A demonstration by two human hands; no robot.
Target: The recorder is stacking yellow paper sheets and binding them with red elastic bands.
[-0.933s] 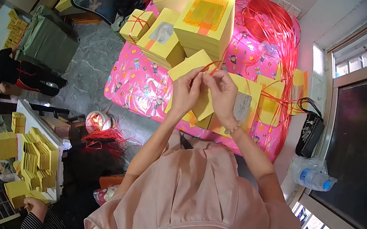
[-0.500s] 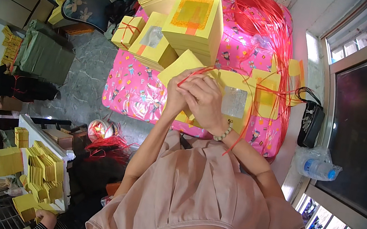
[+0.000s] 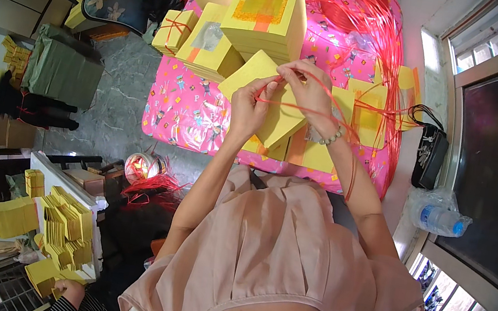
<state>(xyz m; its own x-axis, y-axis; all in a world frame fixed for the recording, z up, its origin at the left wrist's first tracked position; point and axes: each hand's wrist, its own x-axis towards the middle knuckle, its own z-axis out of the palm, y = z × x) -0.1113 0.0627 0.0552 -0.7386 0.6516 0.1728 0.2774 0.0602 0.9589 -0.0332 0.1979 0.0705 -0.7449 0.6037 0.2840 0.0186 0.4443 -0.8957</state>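
1. Where the two hands were bunched together half a second ago, they have now parted a little: the person's left hand (image 3: 249, 106) pinches a thin, flat red plastic strip (image 3: 287, 104), fingers closed on it.
2. Just beside and slightly farther off, the right hand (image 3: 311, 90) also has its fingers pinched shut on the strip, and a slack length now sweeps past the wrist and over the forearm. I take this as the strip being worked between both hands; from here I cannot tell whether a knot has formed.
3. Beneath the hands, a yellow rectangular stack of paper (image 3: 282, 125) lies aslant on the bench (image 3: 186, 117) covered in glossy pink printed plastic, partly over other yellow bundles, and the strip seems not yet drawn snug around it.
4. Beyond stand a tall yellow paper block with an orange-bordered top (image 3: 265, 0) and, left of it, a small yellow bundle crossed with red strip (image 3: 174, 31).
5. Farthest along the bench, a loose red plastic coil (image 3: 346, 7) spills its strands down the right side.
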